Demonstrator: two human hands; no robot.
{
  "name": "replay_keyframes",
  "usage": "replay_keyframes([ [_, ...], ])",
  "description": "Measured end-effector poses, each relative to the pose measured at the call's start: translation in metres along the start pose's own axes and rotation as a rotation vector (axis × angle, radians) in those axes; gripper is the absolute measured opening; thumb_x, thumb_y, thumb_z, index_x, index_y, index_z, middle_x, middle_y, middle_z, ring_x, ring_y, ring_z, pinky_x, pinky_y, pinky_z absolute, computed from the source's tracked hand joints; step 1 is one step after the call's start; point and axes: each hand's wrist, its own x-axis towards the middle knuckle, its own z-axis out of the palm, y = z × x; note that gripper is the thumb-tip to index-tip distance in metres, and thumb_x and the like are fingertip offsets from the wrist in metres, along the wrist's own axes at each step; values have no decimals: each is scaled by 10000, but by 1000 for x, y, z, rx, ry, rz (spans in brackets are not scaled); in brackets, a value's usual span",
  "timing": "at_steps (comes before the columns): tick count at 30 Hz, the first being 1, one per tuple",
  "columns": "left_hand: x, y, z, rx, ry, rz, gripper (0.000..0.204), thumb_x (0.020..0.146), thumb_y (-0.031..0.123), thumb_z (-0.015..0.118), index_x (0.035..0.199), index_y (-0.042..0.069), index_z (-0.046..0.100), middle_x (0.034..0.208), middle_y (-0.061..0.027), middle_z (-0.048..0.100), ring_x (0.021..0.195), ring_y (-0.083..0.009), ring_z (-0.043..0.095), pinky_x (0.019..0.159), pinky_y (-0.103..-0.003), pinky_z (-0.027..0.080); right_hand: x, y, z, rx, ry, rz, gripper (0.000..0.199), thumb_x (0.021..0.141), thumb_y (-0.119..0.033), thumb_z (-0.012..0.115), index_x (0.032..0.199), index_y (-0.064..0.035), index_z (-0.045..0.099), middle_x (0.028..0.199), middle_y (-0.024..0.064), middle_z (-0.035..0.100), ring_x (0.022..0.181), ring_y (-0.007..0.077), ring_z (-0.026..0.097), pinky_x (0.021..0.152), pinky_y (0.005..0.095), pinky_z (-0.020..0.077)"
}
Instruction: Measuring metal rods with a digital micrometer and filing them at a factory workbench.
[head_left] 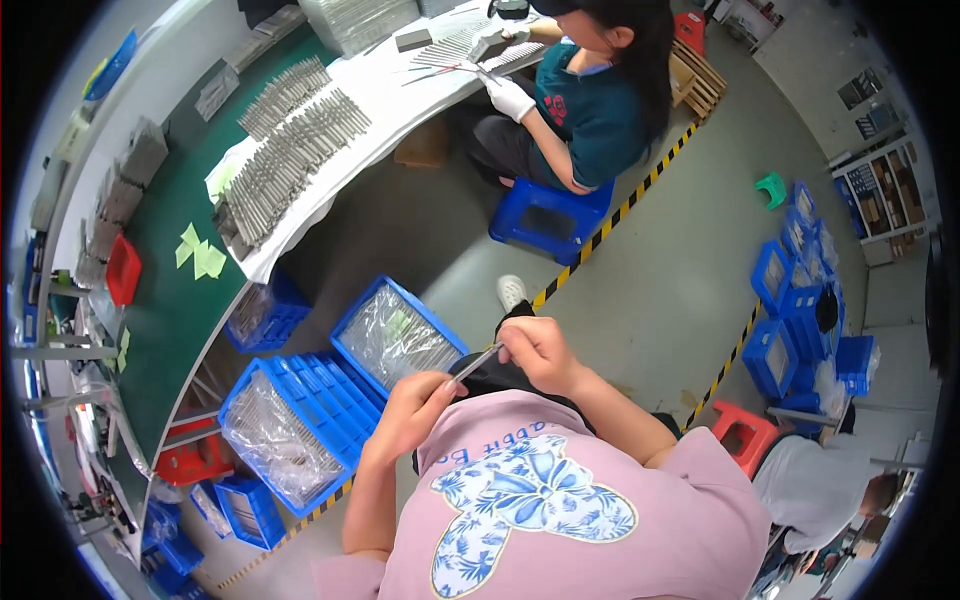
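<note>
Between my two hands, above my lap, is a thin grey metal rod [478,366], tilted up to the right. My left hand [418,405] pinches its lower end between thumb and fingers. The upper end sits in the closed fingers of my right hand [540,352], which hide its tip. To the upper left, many similar grey rods [300,140] lie in close rows on a white sheet [385,130] over the table.
Blue crates [285,430] with plastic-wrapped rods stand on the floor at my left, beside the green table [185,300]. Ahead, a gloved co-worker [600,110] sits on a blue stool [552,215], handling rods. A red stool [745,435] and more blue crates [800,320] are at right.
</note>
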Motion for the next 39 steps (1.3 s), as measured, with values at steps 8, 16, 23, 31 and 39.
replay_keyframes([
  [8,76,19,-5,-24,352,-314,212,813,154,485,767,-20,596,673,-121,561,612,-190,520,578,-287,402,111,33,-55,117,-296,100,244,837,-165,433,675,0,512,568,35,475,507,91,425,474,228,349],
  [16,149,93,-37,100,576,-267,145,782,113,525,763,-21,578,598,-113,492,517,-228,465,481,-294,358,208,12,-108,346,-426,71,251,824,-167,397,686,18,496,571,47,509,494,70,423,448,203,337],
  [23,147,95,-33,8,677,-356,141,774,110,533,761,-22,579,589,-102,479,503,-208,454,466,-290,343,231,17,-99,250,-581,-3,239,810,-153,415,662,14,500,552,61,517,460,104,435,435,232,335],
  [31,146,97,-24,66,815,-428,115,763,93,555,782,-17,581,582,-101,467,481,-200,443,451,-290,336,241,20,-90,283,-661,98,228,814,-131,412,655,8,499,551,57,521,459,107,445,434,237,339],
  [39,151,100,-22,58,900,-539,110,753,52,558,840,-15,565,581,-91,493,469,-156,450,454,-256,350,245,30,-81,301,-681,294,259,838,-173,418,665,0,503,585,28,518,507,70,431,461,218,344],
])
